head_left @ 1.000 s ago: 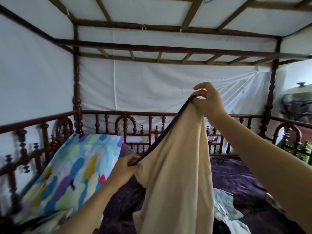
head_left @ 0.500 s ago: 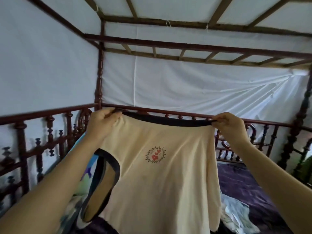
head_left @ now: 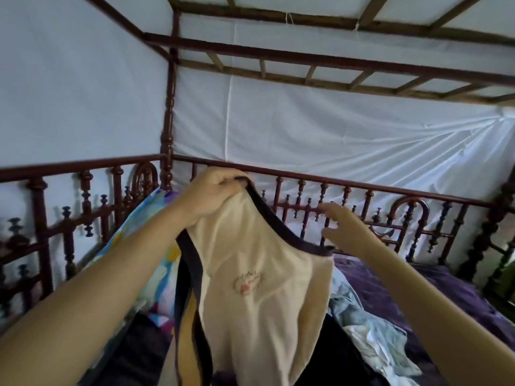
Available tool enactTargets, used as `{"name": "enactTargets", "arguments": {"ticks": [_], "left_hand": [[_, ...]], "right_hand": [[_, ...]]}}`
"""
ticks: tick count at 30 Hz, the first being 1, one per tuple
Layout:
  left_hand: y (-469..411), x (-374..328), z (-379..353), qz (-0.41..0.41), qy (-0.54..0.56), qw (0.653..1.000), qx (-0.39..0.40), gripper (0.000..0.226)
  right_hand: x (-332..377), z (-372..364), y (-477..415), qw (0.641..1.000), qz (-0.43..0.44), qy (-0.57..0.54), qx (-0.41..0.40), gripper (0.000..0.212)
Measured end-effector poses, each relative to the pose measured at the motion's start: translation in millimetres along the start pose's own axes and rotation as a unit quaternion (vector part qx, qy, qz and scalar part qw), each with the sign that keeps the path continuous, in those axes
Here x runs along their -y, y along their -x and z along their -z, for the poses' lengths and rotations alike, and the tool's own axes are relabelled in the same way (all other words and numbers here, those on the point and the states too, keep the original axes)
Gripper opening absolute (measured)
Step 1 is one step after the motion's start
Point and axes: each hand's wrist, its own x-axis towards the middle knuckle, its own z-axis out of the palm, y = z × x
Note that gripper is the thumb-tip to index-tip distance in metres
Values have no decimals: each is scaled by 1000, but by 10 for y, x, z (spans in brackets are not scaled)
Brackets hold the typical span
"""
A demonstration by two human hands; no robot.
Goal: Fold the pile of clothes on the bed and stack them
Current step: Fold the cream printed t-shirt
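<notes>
A cream garment (head_left: 259,296) with dark trim and a small red print hangs in front of me above the bed. My left hand (head_left: 211,196) grips its dark-edged top corner, held up high. My right hand (head_left: 345,227) is off the cloth, fingers spread loosely, just beyond the sagging right corner of the dark band. A pale blue and white crumpled garment (head_left: 370,330) lies on the purple bedspread (head_left: 451,291) to the right, and dark clothes (head_left: 334,355) lie below the hanging garment.
A colourful patterned pillow (head_left: 156,271) leans against the carved dark wooden rail (head_left: 348,185) at the left. Turned bedposts and a canopy frame (head_left: 306,55) hung with white cloth surround the bed.
My right hand has let go of the garment's top edge, so the band no longer stretches level and its right corner has dropped. My left hand still holds its corner. The view has tilted down.
</notes>
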Motion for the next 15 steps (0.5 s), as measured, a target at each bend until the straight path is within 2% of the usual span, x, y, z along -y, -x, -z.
{"name": "enactTargets", "arguments": {"ticks": [2, 3, 5, 7, 9, 10, 12, 15], "left_hand": [[25, 40, -156, -12, -47, 995, 85, 23], [47, 55, -216, -17, -54, 992, 111, 24], [107, 81, -287, -11, -48, 989, 139, 25], [192, 114, -304, 17, -12, 990, 139, 23], [331, 181, -303, 73, 63, 993, 73, 9], [426, 266, -300, 104, 98, 989, 33, 19], [687, 510, -343, 168, 147, 975, 8, 51], [1215, 955, -651, 236, 104, 965, 49, 100]], "right_hand": [[293, -180, 138, 988, 74, -122, 53, 59], [430, -277, 191, 974, 97, -185, 85, 55], [593, -473, 249, 942, 103, -294, 125, 32], [637, -614, 252, 918, 69, -375, 110, 16], [637, -693, 235, 896, 41, -432, 96, 11], [642, -715, 217, 888, 31, -451, 87, 14], [662, -712, 164, 896, 20, -441, 44, 21], [741, -634, 83, 914, 27, -404, -11, 15]]}}
